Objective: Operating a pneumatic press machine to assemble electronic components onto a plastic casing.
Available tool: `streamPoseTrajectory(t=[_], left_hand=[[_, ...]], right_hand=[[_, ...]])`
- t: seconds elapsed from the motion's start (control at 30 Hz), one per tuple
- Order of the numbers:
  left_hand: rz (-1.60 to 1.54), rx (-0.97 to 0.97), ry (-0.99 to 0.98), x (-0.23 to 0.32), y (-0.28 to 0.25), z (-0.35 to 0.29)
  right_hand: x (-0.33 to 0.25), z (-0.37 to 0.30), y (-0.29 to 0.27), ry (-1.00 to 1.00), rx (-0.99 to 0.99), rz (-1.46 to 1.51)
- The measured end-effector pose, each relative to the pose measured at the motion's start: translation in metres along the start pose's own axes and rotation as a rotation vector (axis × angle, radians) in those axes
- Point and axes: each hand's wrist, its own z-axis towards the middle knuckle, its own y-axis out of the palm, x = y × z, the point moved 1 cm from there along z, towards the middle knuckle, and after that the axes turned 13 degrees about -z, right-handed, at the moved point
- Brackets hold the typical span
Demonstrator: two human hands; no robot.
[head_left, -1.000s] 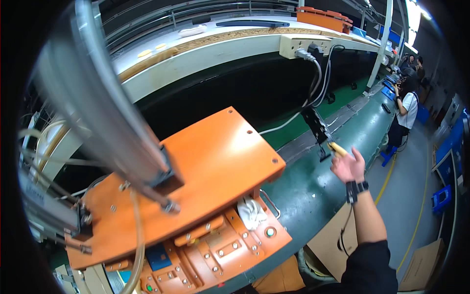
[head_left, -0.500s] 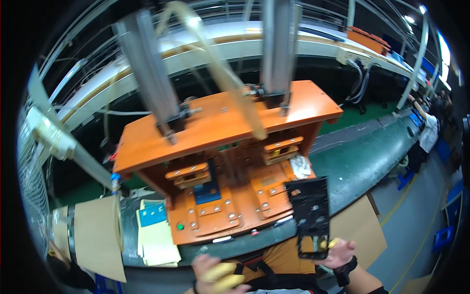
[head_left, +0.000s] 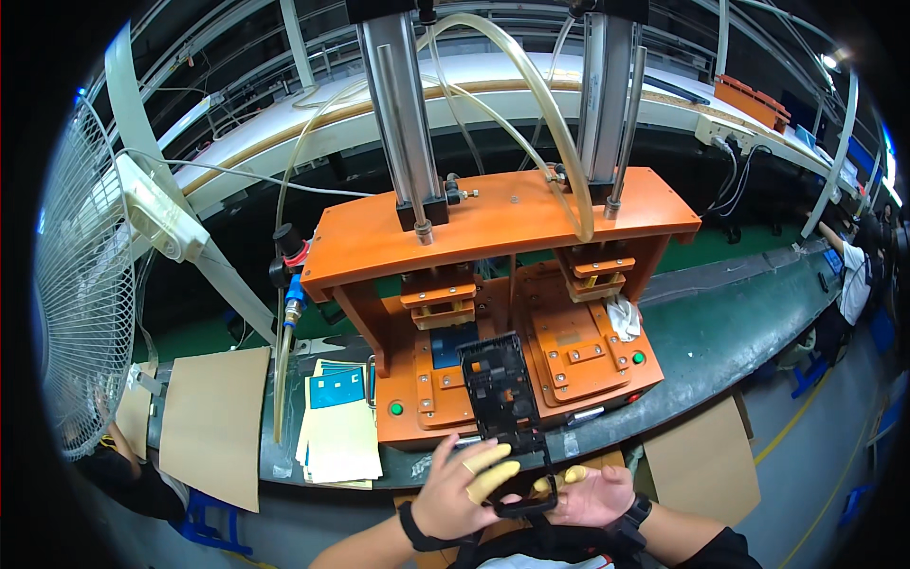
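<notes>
Hands meet at six o'clock in the head view, both closed on the near end of a flat black plastic rectangular frame with cut-out windows (head_left: 502, 394). The left hand (head_left: 455, 493), with yellow finger cots, grips that end from the seven o'clock side; the right hand (head_left: 592, 495) cups it from five o'clock, palm up. The frame's long axis runs from six toward twelve o'clock, tilted slightly left, its far end lying over the front of the orange twin-station pneumatic press fixture (head_left: 493, 228), between the fixture's left and right nests. Neither hand is clearly nearer; both sit at the near end. A stack of yellow paper sheets (head_left: 341, 436) lies on the green worktop (head_left: 730, 332) at nine o'clock from the frame.
</notes>
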Motion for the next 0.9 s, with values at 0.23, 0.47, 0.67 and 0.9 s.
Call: streamPoseTrajectory(t=[0.23,0.47,0.67,0.9], left_hand=[[0.111,-0.073,-0.030,-0.050,-0.069,0.064],[0.235,-0.400,-0.163,-0.055,-0.093,0.096],[0.183,-0.456,-0.288,-0.056,-0.096,0.099],[-0.047,0.160,-0.087,-0.088,-0.097,0.011]], right_hand=[[-0.019,0.009,-0.004,0.049,0.069,-0.184],[-0.013,0.002,-0.021,0.095,0.100,-0.300],[-0.018,0.003,-0.034,0.144,0.196,-0.417],[-0.019,0.017,-0.030,0.180,0.172,-0.591]])
